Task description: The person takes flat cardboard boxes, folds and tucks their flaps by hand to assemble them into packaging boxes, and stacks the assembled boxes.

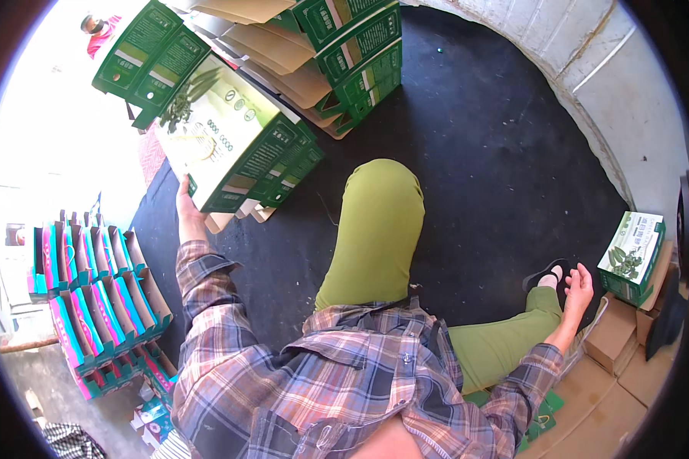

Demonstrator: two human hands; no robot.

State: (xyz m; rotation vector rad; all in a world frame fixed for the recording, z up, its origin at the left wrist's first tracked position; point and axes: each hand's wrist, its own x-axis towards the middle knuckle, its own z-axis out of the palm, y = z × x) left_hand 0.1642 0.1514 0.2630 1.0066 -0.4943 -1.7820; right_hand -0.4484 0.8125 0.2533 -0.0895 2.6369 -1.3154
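At the upper left, my left hand (187, 203) grips the lower left corner of a green-and-white printed carton (218, 130). Its green flaps are spread out and the carton is tilted; my fingers beneath it are hidden. More flat carton layers seem to lie under its right edge. Over at the right, my right hand (579, 291) holds nothing, its fingers apart and slightly bent. It hovers above my folded leg, close to a closed green-and-white box (633, 249), without touching it.
Behind the held carton stand stacked green cartons (360, 57) with brown flaps raised. Several pink-and-blue open boxes (103, 302) sit at the left. Brown cardboard boxes (611, 336) are at the right. A black sheet (497, 153) covers the floor up to a pale wall (635, 115). Another person (103, 34) is far left.
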